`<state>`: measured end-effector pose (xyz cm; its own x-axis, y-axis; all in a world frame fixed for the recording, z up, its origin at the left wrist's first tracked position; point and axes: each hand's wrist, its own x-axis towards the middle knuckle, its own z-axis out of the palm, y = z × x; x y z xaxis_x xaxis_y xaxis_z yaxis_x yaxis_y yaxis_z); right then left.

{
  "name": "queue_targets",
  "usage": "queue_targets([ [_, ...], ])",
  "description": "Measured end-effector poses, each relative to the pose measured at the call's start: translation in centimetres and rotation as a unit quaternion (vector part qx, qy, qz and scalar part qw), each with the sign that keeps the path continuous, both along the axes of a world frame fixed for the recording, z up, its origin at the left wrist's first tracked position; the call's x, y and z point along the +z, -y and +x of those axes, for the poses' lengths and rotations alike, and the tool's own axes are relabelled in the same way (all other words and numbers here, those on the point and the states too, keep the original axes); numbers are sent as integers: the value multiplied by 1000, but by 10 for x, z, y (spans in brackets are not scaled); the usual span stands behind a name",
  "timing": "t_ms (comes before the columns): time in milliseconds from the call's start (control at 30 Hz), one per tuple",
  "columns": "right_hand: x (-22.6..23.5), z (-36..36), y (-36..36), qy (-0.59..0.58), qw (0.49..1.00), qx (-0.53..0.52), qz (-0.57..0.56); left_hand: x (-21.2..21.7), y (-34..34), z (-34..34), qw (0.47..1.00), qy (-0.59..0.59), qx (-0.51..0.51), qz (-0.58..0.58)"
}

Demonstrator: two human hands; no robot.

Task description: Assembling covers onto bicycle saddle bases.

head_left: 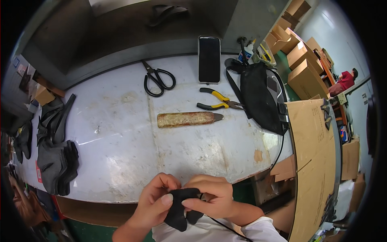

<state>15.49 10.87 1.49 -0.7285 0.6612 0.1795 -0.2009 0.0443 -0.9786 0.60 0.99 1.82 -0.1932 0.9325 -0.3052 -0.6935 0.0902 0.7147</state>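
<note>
A dark, soft cut piece of material (177, 211) is pinched between both my hands, just off the table's front edge. My left hand (159, 197) grips its left side with thumb and fingers. On its upper right side, my right hand (211, 197) presses it between thumb and curled fingers. Beyond my hands lies a knife with a tape-wrapped handle (185, 119), its short blade pointing right. Pliers with yellow and black handles (217, 100) rest behind it. Farther back are black-handled scissors (158, 80) and a phone (209, 60) propped upright.
Stacked dark cut pieces (58, 165) lie at the table's left. A black bag (262, 94) sits at the right edge, with a white bottle (246, 51) behind it. Cardboard boxes (308, 78) stand to the right, and another person (344, 80) is in the far right background.
</note>
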Motion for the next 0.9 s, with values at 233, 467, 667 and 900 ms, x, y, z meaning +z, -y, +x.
queue_targets([
  [233,-4,15,-2,-29,990,59,-127,10,-2,-13,889,-431,-44,147],
  [467,-8,10,10,-102,889,74,-440,-12,-17,3,915,-366,22,170],
  [667,-15,8,5,-130,868,-13,-479,11,-10,-10,907,-391,-93,123],
  [900,-1,4,3,-152,813,65,-558,-9,-12,-16,905,-374,-98,178],
])
